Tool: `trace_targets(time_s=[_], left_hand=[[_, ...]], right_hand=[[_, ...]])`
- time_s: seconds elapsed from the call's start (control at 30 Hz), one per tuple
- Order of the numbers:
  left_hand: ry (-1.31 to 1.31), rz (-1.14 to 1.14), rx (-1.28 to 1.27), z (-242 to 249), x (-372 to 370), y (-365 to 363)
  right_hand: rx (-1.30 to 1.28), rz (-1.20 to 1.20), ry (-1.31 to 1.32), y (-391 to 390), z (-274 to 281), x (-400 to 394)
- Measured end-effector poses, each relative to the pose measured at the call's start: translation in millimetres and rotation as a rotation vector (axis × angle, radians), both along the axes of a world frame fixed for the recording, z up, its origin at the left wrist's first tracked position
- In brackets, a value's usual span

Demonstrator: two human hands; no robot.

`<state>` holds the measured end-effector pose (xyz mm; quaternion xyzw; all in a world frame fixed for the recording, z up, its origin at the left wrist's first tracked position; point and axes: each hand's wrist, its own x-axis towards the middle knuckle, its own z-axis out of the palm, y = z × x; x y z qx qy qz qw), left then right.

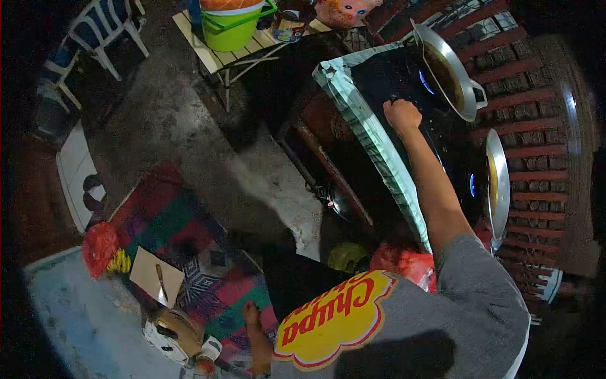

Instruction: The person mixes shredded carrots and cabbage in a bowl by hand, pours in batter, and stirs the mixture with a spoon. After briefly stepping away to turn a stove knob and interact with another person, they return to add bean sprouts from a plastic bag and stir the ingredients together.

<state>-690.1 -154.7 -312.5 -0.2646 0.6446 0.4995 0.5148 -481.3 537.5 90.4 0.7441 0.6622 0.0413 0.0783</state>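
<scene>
My right hand [404, 115] reaches across the black stove [375, 72], its fingers closed on a small dark stove knob [393, 99] at the front edge. Beyond it, a silver wok [468, 104] with brownish contents sits over a blue flame [427, 82]. A second silver pan [499, 183] stands over another blue flame [473, 185], nearer my right arm. My left hand [251, 312] hangs low beside my body, above a patterned mat; its fingers are too small and dim to make out.
A green bucket [230, 35] stands on a slatted table [218, 60]. On the patterned mat [214, 290] lies a board [145, 275] with a knife [161, 283], beside bananas [119, 261] and a red plastic bag [100, 246]. White chairs [95, 31] stand far left.
</scene>
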Motion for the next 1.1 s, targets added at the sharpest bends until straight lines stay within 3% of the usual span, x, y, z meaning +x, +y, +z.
trace_targets(time_s=[0.13, 0.23, 0.27, 0.33, 0.37, 0.43, 0.73, 0.97, 1.03, 1.1], left_hand=[[0.119, -0.262, -0.06, 12, 1, 51], [0.274, -0.295, -0.05, 2, -9, 80], [0.275, -0.297, -0.051, 20, -18, 97], [0.535, -0.567, -0.018, 70, -33, 129], [0.536, -0.569, -0.018, 70, -31, 131], [0.258, -0.161, -0.02, 71, -31, 139], [0.087, -0.353, -0.074, 57, -26, 110], [0.005, -0.504, -0.13, 43, -86, 116], [-0.037, -0.131, 0.115, 59, -109, 139], [-0.026, -0.231, 0.132, 45, -140, 149]], right_hand=[[0.067, -0.02, -0.009, 4, -7, 2], [0.064, -0.025, 0.003, 5, -9, 3], [0.076, 0.001, 0.007, 3, -8, 3], [0.071, -0.01, 0.006, 5, -11, 5], [0.071, -0.02, 0.004, 6, -10, 5], [0.078, -0.026, 0.012, 4, -8, 3], [0.17, -0.023, 0.016, 4, -15, 5], [0.184, -0.043, 0.013, 4, -19, 4], [0.186, -0.069, 0.029, 7, -24, 6], [0.116, -0.061, 0.054, 5, -18, 4]])
